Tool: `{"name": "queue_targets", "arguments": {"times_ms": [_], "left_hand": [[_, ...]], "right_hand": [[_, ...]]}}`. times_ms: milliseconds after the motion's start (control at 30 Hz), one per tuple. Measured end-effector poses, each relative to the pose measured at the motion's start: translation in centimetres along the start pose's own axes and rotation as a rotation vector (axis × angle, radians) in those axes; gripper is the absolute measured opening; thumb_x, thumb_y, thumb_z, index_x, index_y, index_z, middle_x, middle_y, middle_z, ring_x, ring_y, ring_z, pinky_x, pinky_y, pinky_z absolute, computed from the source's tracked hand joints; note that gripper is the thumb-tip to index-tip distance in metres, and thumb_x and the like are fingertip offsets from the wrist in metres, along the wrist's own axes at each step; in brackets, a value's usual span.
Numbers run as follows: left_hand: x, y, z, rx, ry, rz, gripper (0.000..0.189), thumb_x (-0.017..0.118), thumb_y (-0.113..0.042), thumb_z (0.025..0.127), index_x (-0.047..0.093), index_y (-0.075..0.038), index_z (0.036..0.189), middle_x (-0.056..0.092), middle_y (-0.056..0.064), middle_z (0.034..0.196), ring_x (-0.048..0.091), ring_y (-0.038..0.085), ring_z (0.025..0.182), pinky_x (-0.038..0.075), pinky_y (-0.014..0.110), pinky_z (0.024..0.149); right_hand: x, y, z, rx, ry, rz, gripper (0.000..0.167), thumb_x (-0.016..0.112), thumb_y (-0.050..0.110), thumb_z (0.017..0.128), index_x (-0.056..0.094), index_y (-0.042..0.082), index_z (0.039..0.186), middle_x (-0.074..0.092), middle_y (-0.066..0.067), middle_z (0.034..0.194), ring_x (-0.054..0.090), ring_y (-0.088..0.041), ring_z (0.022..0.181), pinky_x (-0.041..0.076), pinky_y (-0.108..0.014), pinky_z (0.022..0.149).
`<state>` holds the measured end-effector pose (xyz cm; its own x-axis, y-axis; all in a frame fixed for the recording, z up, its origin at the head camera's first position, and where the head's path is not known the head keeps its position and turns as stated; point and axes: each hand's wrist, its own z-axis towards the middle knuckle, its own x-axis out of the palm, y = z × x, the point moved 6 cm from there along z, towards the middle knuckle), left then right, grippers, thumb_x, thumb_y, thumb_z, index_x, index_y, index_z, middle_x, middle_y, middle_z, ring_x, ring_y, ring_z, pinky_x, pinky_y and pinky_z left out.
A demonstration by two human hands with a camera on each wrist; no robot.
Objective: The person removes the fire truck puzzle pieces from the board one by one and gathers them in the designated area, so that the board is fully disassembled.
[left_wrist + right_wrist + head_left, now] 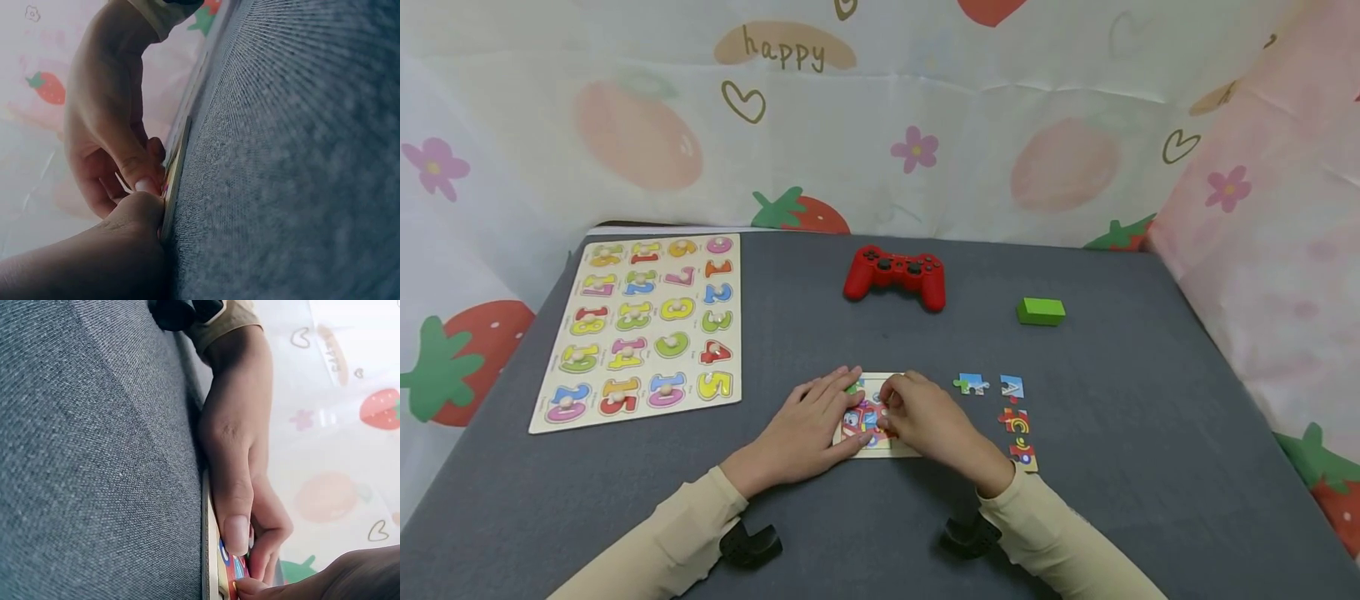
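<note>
A small jigsaw board [880, 452] with a colourful picture, red and blue parts among it, lies flat in front of me. My left hand [808, 429] rests on its left side, fingers stretched out and thumb along the lower part. Over the right half, my right hand [928, 421] has its fingers curled and pinches a puzzle piece at the picture, mostly hidden under the fingertips. In the left wrist view the right thumb [145, 185] bends down at the board's edge. The right wrist view shows the left thumb [236, 534] on the printed pieces [234, 569].
Loose puzzle pieces lie to the right, among them a blue-green one [972, 384], one with an A [1012, 387] and one with a C [1017, 421]. A number peg board [730, 317] is at left. Farther back are a red game controller [896, 276] and a green block [1041, 312].
</note>
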<state>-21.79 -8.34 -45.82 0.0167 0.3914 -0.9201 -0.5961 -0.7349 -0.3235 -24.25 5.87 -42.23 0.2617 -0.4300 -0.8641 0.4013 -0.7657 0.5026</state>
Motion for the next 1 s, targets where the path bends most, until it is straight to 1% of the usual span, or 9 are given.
{"name": "queue_targets", "arguments": {"times_ms": [167, 400, 533, 667, 767, 1000], "left_hand": [[-0.2, -0.1, 0.1, 0.003, -0.011, 0.009, 0.057, 0.056, -0.049, 0.092, 0.055, -0.007, 0.131, 0.034, 0.009, 0.153, 0.028, 0.024, 0.143, 0.029, 0.049, 0.109], [-0.2, -0.1, 0.1, -0.004, -0.016, 0.0, 0.056, 0.058, -0.047, 0.092, 0.056, -0.007, 0.13, 0.035, 0.009, 0.153, 0.029, 0.025, 0.143, 0.028, 0.049, 0.11], [-0.2, -0.1, 0.2, -0.02, -0.008, -0.026, 0.056, 0.059, -0.046, 0.091, 0.056, -0.006, 0.129, 0.035, 0.01, 0.153, 0.029, 0.025, 0.143, 0.027, 0.049, 0.111], [-0.3, -0.2, 0.2, -0.044, 0.005, -0.075, 0.056, 0.06, -0.046, 0.09, 0.056, -0.005, 0.129, 0.035, 0.01, 0.153, 0.028, 0.025, 0.143, 0.026, 0.05, 0.111], [-0.5, -0.3, 0.3, -0.059, 0.01, -0.11, 0.056, 0.062, -0.045, 0.09, 0.056, -0.004, 0.129, 0.035, 0.011, 0.152, 0.028, 0.026, 0.143, 0.025, 0.05, 0.112], [-0.6, -0.3, 0.3, -0.078, 0.014, -0.137, 0.058, 0.063, -0.044, 0.09, 0.055, -0.004, 0.13, 0.036, 0.011, 0.152, 0.028, 0.027, 0.143, 0.024, 0.051, 0.112]], "right_hand": [[-0.2, 0.0, 0.0, 0.002, -0.004, 0.014, 0.019, 0.074, 0.015, 0.084, 0.063, 0.01, 0.097, 0.058, -0.003, 0.089, 0.05, -0.012, 0.074, 0.044, -0.029, 0.065], [-0.3, -0.3, 0.4, 0.02, -0.006, 0.06, 0.016, 0.074, 0.014, 0.084, 0.062, 0.01, 0.094, 0.058, -0.001, 0.084, 0.05, -0.012, 0.072, 0.043, -0.028, 0.064], [-0.2, -0.7, 0.7, 0.036, -0.007, 0.113, 0.01, 0.072, 0.012, 0.086, 0.063, 0.01, 0.091, 0.062, 0.0, 0.082, 0.054, -0.011, 0.071, 0.046, -0.027, 0.064], [-0.2, -1.2, 0.9, 0.075, -0.002, 0.181, 0.006, 0.07, 0.013, 0.087, 0.065, 0.01, 0.089, 0.064, 0.002, 0.08, 0.056, -0.01, 0.069, 0.047, -0.027, 0.064], [-0.2, -1.7, 1.3, 0.099, 0.017, 0.213, 0.004, 0.069, 0.013, 0.088, 0.066, 0.01, 0.086, 0.063, 0.002, 0.077, 0.055, -0.01, 0.067, 0.046, -0.025, 0.063], [-0.1, -2.0, 2.2, 0.155, 0.07, 0.267, 0.007, 0.067, 0.01, 0.088, 0.07, 0.008, 0.081, 0.064, 0.001, 0.071, 0.052, -0.011, 0.061, 0.041, -0.024, 0.055]]}}
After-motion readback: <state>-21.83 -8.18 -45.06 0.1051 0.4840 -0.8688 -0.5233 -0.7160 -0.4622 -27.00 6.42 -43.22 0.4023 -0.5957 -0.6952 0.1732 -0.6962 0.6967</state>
